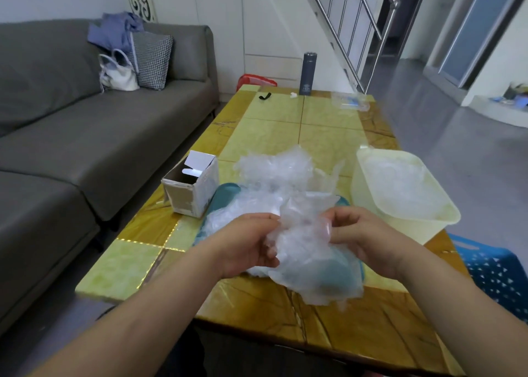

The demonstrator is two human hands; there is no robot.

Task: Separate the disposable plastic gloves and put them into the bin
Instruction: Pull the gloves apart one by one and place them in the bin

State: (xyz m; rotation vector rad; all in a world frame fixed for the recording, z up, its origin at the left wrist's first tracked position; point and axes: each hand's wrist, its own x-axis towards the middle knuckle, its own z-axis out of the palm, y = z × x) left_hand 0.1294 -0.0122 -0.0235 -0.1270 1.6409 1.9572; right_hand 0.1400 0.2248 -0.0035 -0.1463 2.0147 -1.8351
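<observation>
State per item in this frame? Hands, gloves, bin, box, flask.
left hand: pinches held gloves
right hand: pinches held gloves
held gloves: crumpled, between both hands
glove pile: loose heap on table
bin: open, partly filled with gloves
cardboard box: flap open
flask: upright, capped

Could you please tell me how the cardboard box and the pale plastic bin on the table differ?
The cardboard box is small and sharp-cornered with a raised flap; the plastic bin is larger, with rounded corners and no lid. The box sits left of the loose glove pile, the bin to its right. The bin holds clear gloves; none show in the box. Both stand open on the table.
</observation>
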